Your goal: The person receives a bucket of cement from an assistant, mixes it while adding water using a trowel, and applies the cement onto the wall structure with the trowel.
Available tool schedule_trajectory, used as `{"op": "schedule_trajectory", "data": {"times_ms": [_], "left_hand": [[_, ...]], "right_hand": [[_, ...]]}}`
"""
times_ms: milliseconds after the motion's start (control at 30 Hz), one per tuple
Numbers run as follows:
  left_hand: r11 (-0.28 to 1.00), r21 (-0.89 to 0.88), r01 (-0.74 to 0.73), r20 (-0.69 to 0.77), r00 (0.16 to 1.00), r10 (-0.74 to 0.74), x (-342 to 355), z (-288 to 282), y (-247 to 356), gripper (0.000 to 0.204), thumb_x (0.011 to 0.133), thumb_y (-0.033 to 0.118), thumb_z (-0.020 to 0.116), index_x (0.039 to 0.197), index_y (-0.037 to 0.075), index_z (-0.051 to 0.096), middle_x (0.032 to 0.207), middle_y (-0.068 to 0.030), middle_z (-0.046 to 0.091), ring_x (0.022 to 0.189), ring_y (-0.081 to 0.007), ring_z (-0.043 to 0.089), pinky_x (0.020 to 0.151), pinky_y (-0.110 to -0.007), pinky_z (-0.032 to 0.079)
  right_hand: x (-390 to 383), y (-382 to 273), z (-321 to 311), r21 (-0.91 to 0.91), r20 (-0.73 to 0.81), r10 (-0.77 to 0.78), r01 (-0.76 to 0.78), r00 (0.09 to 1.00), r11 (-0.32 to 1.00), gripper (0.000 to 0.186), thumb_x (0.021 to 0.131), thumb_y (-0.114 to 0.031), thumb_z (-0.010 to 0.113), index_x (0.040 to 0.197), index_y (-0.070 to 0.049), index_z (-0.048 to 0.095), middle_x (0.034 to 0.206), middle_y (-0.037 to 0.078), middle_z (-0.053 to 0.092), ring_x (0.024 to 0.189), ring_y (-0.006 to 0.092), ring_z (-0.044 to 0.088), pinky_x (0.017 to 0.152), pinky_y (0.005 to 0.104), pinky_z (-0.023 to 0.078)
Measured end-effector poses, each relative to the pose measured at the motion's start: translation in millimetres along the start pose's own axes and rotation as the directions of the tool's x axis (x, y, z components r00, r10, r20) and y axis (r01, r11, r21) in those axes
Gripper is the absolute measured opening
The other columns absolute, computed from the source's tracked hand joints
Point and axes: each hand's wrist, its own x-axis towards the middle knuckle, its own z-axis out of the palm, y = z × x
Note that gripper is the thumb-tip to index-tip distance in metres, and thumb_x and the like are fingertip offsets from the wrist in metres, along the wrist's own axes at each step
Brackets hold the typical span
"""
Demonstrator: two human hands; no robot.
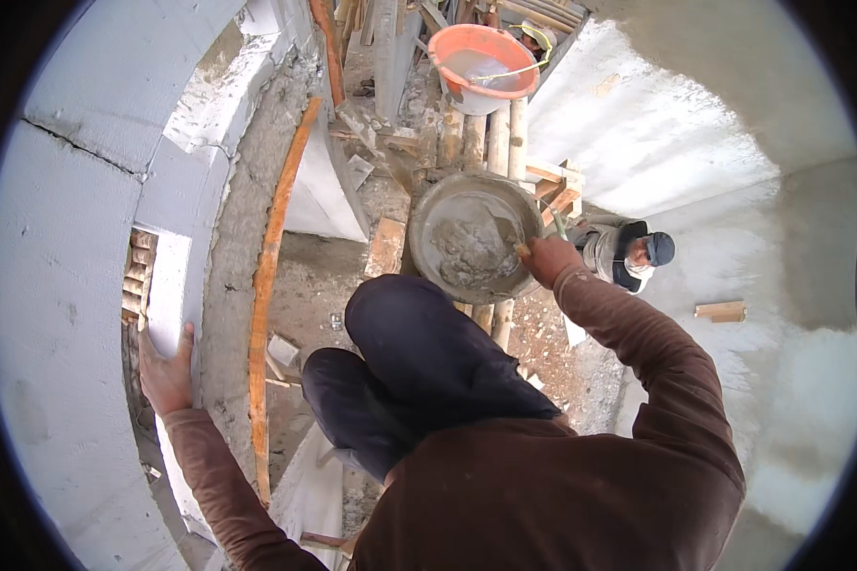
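A round basin [424, 259] holding wet grey mortar [471, 246] stands in front of my knees. At its right rim my right hand [550, 260] is closed round a wooden-handled tool [523, 250] that looks like a trowel. A thin pale green piece [559, 226] sticks up just beyond my fingers; whether it belongs to the tool I cannot tell. Far to the left, my left hand [167, 369] rests with thumb and fingers spread at the edge of a white block [169, 285], beside an opening in the block wall [76, 247].
An orange bucket [481, 43] of cloudy water stands beyond the basin, on a platform of round poles [498, 143]. A long curved-looking board [267, 285] edges the wall at left. Below right, a person in a dark cap [659, 249] is close to the plastered wall [638, 124].
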Motion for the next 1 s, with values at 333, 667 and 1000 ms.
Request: {"op": "schedule_trajectory", "data": {"times_ms": [333, 667, 1000], "left_hand": [[1.000, 0.005, -0.007, -0.023, 1.000, 0.007, 3, 4, -2, 0.088, 0.080, 0.064, 0.067, 0.135, -0.003, 0.050, 0.129, -0.0264, 0.058, 0.120, -0.0414, 0.056, 0.099, -0.048, 0.044], [0.999, -0.006, 0.036, 0.022, 0.999, -0.036, 3, -3, 4, 0.090, 0.079, 0.064, 0.068, 0.136, -0.004, 0.049, 0.132, -0.0276, 0.055, 0.125, -0.0402, 0.052, 0.103, -0.047, 0.041], [0.999, -0.024, 0.031, 0.008, 0.999, -0.031, -2, -3, 3, 0.091, 0.078, 0.062, 0.070, 0.136, -0.004, 0.050, 0.131, -0.0273, 0.057, 0.124, -0.0396, 0.054, 0.103, -0.046, 0.042]], "right_hand": [[9, -23, 42, 0.646, 0.496, -0.063, -0.320, 0.866, 0.693, 0.044, 0.099, -0.040, 0.054, 0.082, -0.002, 0.067, 0.074, 0.014, 0.065, 0.049, 0.0180, 0.060, 0.042, 0.0332, 0.047], [-5, -1, 60, 0.635, 0.650, -0.385, -0.746, 0.655, -0.199, 0.039, 0.105, -0.043, 0.040, 0.108, -0.008, 0.057, 0.073, 0.000, 0.056, 0.052, 0.0074, 0.050, 0.041, 0.0226, 0.039], [-15, 44, 17, 0.746, 0.627, -0.323, -0.666, 0.709, -0.016, 0.043, 0.104, -0.041, 0.043, 0.114, -0.005, 0.062, 0.072, 0.003, 0.060, 0.053, 0.0078, 0.053, 0.043, 0.0239, 0.041]]}}
